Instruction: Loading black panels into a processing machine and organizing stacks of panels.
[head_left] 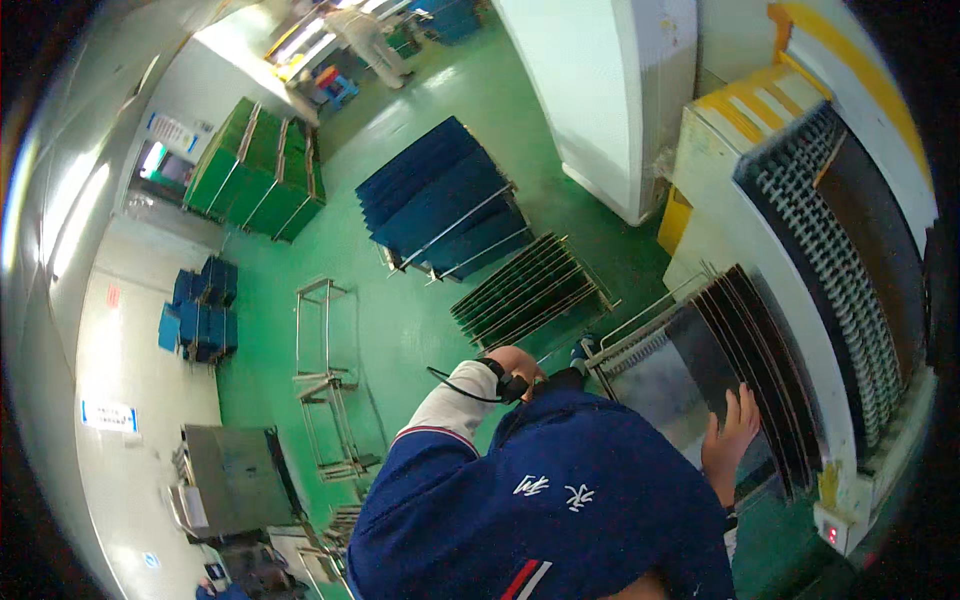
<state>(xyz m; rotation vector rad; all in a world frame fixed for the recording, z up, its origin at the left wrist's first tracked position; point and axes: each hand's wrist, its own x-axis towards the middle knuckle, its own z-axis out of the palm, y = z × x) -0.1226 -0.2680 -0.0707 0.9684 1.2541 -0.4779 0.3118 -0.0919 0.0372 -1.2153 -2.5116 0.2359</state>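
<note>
My right hand is spread with its fingers pointing up, beside the nearest of several thin dark panels standing on edge in a row. Whether the fingertips touch that panel I cannot tell. The panels stand on a metal rack in front of a light-coloured machine. My left hand is bent down close to my body, with a black strap and a cord at the wrist. Its fingers are mostly hidden, and no held thing shows there.
Ahead, a rack of dark green panels stands before a larger rack of blue panels. Bare metal frames stand at the left. Green panels are stacked farther back. A white cabinet rises ahead right. Another person is far off.
</note>
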